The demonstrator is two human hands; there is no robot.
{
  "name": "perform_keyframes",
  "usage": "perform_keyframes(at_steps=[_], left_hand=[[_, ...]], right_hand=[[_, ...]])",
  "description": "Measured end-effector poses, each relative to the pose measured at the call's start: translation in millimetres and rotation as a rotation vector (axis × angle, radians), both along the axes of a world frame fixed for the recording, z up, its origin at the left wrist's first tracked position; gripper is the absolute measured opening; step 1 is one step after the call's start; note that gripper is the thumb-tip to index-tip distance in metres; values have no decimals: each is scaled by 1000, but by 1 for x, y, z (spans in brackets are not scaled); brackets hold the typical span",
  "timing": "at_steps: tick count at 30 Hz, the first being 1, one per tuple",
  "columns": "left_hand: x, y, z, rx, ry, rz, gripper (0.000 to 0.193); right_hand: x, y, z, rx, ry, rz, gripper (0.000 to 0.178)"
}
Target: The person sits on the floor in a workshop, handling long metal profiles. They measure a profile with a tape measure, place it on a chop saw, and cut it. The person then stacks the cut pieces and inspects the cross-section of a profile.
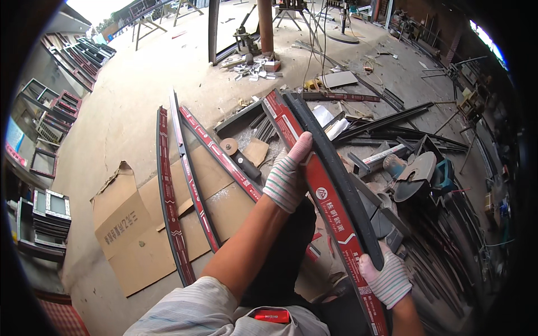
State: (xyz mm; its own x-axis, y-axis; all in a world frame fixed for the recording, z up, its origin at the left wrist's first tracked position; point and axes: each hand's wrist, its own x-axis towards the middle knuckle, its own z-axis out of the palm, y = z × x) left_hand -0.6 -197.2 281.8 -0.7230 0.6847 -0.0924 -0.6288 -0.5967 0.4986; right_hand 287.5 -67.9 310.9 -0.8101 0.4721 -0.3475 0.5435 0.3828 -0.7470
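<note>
A long dark window-frame profile covered in red printed film lies tilted across the view in front of me. My left hand, in a white striped knit glove with pinkish fingertips, is closed round its left edge about midway. Lower down, my right hand, gloved alike, grips its right side, thumb on the red face. The profile's near end runs past the lower edge of the view. To the left, three more red-filmed profiles rest over flattened cardboard.
A cut-off saw with a round disc stands on the right amid scattered metal bars. Beyond the cardboard, a rusty post rises beside a pile of offcuts. Finished frames are stacked along the left wall.
</note>
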Motion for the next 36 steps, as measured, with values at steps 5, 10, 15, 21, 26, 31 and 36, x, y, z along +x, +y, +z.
perform_keyframes(at_steps=[5,10,15,21,26,31,36], left_hand=[[-1,-3,-6,-14,-48,22,33],[0,-11,-1,-41,-70,40,35],[-3,-12,-3,-94,-96,110,34],[-11,-7,-15,-117,-152,146,34],[-10,-5,-13,-95,-145,129,33],[-6,-10,-7,37,-105,34,31],[-4,-6,-9,71,-125,-5,29]], right_hand=[[-45,-15,2,191,13,-30,42],[-67,-22,14,376,-85,55,57],[-79,-17,18,342,-190,109,88],[-82,-12,3,400,-136,111,82],[-85,-13,8,336,-69,115,58],[-97,-15,8,119,-1,67,57],[-140,-15,3,158,36,39,57]])
